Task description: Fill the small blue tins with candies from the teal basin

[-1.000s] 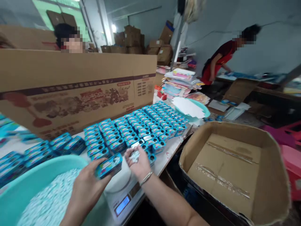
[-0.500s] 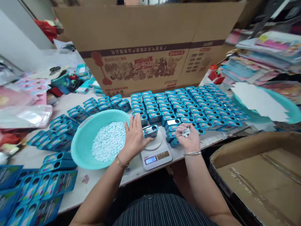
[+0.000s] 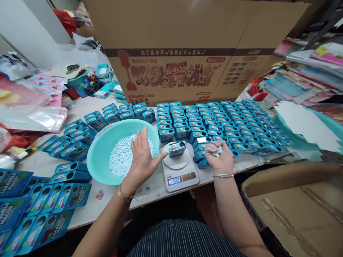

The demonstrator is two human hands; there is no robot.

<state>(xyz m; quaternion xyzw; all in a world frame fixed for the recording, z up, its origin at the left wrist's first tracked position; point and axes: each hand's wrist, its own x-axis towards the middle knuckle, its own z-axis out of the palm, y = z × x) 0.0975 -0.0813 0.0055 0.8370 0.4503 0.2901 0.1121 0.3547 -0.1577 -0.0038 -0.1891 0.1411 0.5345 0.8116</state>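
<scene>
Fingers of the left hand (image 3: 141, 157) are spread flat and empty now, hovering over the near rim of the teal basin (image 3: 99, 157) of small white tablets (image 3: 122, 157); half a second ago that hand lay against the little blue tin (image 3: 177, 148), and it has since drawn back to the left and let go. The tin stands alone on the round plate of the white kitchen scale (image 3: 180, 172), its oval opening facing up, and the scale's lit display shows digits too small for me to read surely. The right hand (image 3: 220, 159) has hardly shifted: it stays cupped, palm up, closed loosely around a small heap of white tablets, just right of the scale. Rows of matching blue tins (image 3: 219, 123) cover the table behind. On the big cardboard carton (image 3: 193, 53) at the back, the printing is upside down; I cannot make out the words.
</scene>
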